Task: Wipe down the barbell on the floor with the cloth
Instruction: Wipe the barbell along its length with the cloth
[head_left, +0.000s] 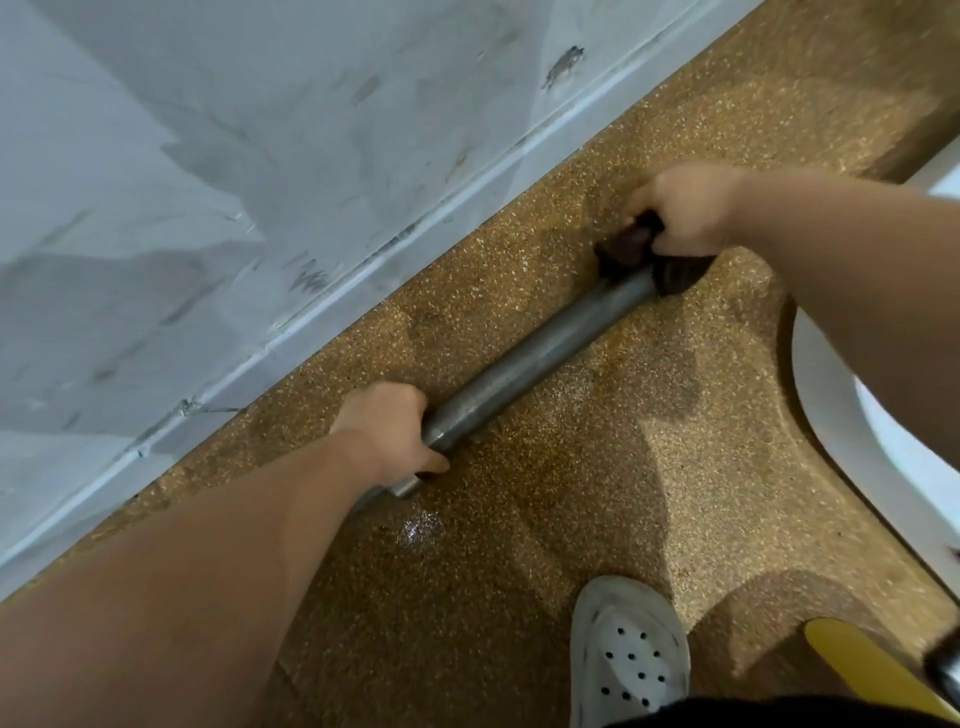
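A grey steel barbell (524, 364) lies diagonally on the speckled brown floor, parallel to the wall. My left hand (387, 434) grips the bar near its lower-left end, fingers curled round it. My right hand (685, 213) grips a dark brown cloth (639, 254) wrapped over the bar at the upper right. The bar beyond the cloth is hidden under the cloth and my hand.
A scuffed white wall with a skirting edge (322, 306) runs just behind the bar. My white perforated clog (628, 654) stands on the floor in front. A white curved object (852, 431) sits at the right, a yellow item (872, 660) at bottom right. A wet spot (421, 525) shines near the bar's end.
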